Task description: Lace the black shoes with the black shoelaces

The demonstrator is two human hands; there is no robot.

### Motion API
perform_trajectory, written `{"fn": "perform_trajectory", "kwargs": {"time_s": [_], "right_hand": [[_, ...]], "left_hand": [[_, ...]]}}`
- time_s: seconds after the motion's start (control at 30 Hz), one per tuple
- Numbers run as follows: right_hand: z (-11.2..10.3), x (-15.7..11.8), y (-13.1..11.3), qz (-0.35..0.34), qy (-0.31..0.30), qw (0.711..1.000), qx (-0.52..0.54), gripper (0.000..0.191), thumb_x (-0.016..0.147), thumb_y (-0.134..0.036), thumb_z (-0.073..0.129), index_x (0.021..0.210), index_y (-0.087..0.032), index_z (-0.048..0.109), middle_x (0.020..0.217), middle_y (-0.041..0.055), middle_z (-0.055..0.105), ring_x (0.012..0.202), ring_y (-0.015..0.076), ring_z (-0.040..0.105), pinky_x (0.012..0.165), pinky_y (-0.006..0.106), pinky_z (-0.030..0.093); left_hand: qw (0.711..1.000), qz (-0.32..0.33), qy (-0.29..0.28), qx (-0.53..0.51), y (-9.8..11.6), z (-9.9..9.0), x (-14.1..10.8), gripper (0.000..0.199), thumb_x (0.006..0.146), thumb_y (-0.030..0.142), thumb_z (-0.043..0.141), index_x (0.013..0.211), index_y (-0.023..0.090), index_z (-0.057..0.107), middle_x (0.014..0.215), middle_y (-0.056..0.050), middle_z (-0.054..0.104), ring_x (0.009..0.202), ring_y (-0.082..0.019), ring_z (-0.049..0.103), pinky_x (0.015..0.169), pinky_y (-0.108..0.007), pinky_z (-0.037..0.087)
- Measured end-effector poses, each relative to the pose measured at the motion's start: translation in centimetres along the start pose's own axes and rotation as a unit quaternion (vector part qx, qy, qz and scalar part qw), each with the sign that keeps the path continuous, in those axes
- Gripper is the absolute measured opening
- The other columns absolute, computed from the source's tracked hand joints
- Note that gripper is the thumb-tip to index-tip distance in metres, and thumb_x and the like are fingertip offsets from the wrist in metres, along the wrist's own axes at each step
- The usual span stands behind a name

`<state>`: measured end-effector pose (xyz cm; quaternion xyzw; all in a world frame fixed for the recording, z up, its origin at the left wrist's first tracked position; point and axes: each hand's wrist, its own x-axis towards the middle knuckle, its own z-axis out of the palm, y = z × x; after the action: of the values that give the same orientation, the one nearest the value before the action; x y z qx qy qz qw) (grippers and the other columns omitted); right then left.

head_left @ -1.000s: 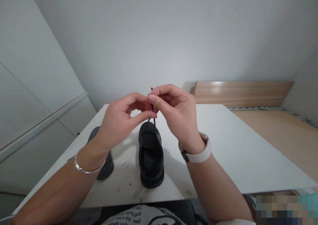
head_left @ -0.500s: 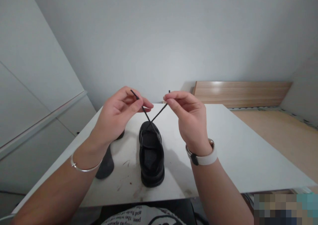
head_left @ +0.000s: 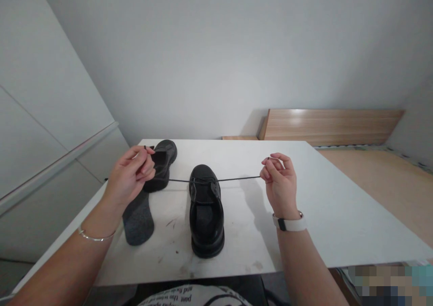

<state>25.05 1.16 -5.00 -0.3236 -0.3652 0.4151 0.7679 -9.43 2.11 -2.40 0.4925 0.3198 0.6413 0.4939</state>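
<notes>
A black shoe (head_left: 207,234) stands on the white table with its toe pointing away from me. Its black shoelace (head_left: 238,179) is stretched out taut to both sides of the shoe. On the left, my left hand (head_left: 130,173) is closed around one end of the lace. Out to the right, my right hand (head_left: 279,180) pinches the other end, fingers curled. Behind my left hand lies a second black shoe (head_left: 165,150), partly hidden by that hand. A dark grey insole (head_left: 139,222) lies flat below it, its upper part covered.
The white table (head_left: 321,216) carries dark smudges near its front edge. A wooden headboard (head_left: 331,125) and a bed board (head_left: 382,171) are beyond it on the right. A white cabinet (head_left: 50,116) stands along the left.
My hands have moved apart and lower, left hand leftward and right hand rightward. The lace ends, raised and crossed above the shoe before, now run out sideways. The second shoe shows more.
</notes>
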Motion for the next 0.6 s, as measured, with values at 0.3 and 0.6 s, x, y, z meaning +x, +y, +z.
{"fn": "perform_trajectory", "kwargs": {"time_s": [0.3,0.6], "right_hand": [[-2.1,-0.1,0.7,0.039,-0.033,0.996,-0.069,0.027,0.073,-0.029,0.081,0.091,-0.018,0.063,0.076,0.0004,0.065,0.052,0.0049,0.040,0.050,0.021,0.030],[0.4,-2.5,0.3,0.043,-0.328,0.875,-0.354,0.013,0.088,-0.029,0.063,0.089,-0.017,0.067,0.080,0.0028,0.068,0.074,0.0139,0.060,0.067,0.027,0.045]], "left_hand": [[0.986,0.026,0.022,0.163,-1.0,-1.3,-0.6,0.023,0.088,0.036,0.069,0.102,0.019,0.071,0.052,0.004,0.048,0.041,-0.006,0.034,0.039,-0.015,0.024],[0.760,0.110,-0.290,0.572,-1.6,1.8,-3.1,0.025,0.097,0.026,0.048,0.097,0.018,0.072,0.091,-0.006,0.073,0.074,-0.015,0.065,0.066,-0.022,0.047]]}}
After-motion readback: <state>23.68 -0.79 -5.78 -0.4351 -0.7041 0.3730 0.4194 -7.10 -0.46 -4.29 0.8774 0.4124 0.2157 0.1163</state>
